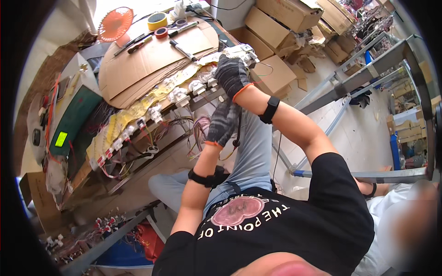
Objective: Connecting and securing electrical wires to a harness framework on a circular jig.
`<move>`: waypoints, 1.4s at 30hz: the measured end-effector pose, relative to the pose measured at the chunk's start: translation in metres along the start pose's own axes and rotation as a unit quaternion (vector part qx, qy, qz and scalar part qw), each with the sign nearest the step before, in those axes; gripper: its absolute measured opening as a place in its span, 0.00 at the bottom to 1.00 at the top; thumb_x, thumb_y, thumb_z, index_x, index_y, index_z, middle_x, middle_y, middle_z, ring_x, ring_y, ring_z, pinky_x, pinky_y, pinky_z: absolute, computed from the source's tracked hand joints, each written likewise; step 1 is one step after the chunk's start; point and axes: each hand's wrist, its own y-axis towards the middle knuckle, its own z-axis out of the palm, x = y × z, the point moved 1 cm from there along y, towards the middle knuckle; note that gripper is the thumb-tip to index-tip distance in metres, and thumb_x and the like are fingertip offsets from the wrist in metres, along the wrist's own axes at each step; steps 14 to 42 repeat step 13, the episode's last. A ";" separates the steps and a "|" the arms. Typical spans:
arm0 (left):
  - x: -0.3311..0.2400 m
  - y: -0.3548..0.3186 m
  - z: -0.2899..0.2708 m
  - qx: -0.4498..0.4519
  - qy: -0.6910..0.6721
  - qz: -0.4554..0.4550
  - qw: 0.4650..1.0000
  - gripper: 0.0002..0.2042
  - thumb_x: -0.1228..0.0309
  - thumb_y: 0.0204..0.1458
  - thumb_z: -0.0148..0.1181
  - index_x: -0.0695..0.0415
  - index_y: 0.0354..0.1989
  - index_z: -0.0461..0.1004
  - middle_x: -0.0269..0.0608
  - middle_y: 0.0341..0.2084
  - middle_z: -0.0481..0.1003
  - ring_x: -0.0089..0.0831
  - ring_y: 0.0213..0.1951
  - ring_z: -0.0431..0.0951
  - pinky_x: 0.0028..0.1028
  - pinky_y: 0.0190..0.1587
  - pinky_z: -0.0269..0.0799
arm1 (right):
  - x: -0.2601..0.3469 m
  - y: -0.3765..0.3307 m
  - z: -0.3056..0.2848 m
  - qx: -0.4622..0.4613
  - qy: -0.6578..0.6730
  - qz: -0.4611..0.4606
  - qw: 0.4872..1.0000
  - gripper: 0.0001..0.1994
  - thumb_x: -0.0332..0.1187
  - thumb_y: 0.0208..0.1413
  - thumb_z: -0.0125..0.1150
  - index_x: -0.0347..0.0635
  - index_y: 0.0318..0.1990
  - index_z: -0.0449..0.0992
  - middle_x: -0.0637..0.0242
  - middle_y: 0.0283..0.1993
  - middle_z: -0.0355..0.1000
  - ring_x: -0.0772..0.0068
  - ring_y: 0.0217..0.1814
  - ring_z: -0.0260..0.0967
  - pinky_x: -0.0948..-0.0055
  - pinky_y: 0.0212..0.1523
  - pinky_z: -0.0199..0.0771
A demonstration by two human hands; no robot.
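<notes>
Both my hands wear dark grey striped knit gloves with orange cuffs. My right hand [231, 75] is closed over the far end of a row of white plastic connectors [197, 86] along the bench edge; what its fingers grip is hidden. Just below it, my left hand [223, 122] reaches up beside my right wrist, and its fingertips are hidden there. Thin coloured wires [199, 126] hang from the connectors next to my left hand. A dark cable [236, 138] dangles at its right side. Yellowed tape [159, 95] runs along the row behind the connectors.
A cardboard sheet [152, 69] covers the bench, bearing markers [183, 50], tape rolls [157, 21] and a small orange fan [115, 24]. Cardboard boxes [271, 76] stand beyond the bench. A metal frame rack [363, 83] is at the right. Another person's sleeve [384, 204] shows at lower right.
</notes>
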 end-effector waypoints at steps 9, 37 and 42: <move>0.047 -0.223 -0.099 -0.309 -0.443 -0.447 0.713 0.12 0.65 0.56 0.49 0.58 0.43 0.72 0.38 0.28 0.75 0.25 0.23 0.73 0.25 0.26 0.72 | -0.011 -0.006 0.003 -0.168 -0.128 -0.122 0.970 0.08 0.36 0.43 0.55 0.45 0.29 0.76 0.58 0.27 0.72 0.63 0.28 0.72 0.63 0.29 0.71; 0.064 -0.248 -0.136 -0.442 -0.380 -0.389 0.713 0.16 0.61 0.53 0.55 0.53 0.47 0.65 0.38 0.30 0.71 0.24 0.23 0.70 0.22 0.22 0.67 | -0.038 0.026 -0.012 0.096 0.145 -0.046 0.984 0.20 0.47 0.35 0.66 0.45 0.35 0.78 0.54 0.37 0.75 0.60 0.37 0.75 0.66 0.39 0.75; 0.064 -0.248 -0.136 -0.442 -0.380 -0.389 0.713 0.16 0.61 0.53 0.55 0.53 0.47 0.65 0.38 0.30 0.71 0.24 0.23 0.70 0.22 0.22 0.67 | -0.038 0.026 -0.012 0.096 0.145 -0.046 0.984 0.20 0.47 0.35 0.66 0.45 0.35 0.78 0.54 0.37 0.75 0.60 0.37 0.75 0.66 0.39 0.75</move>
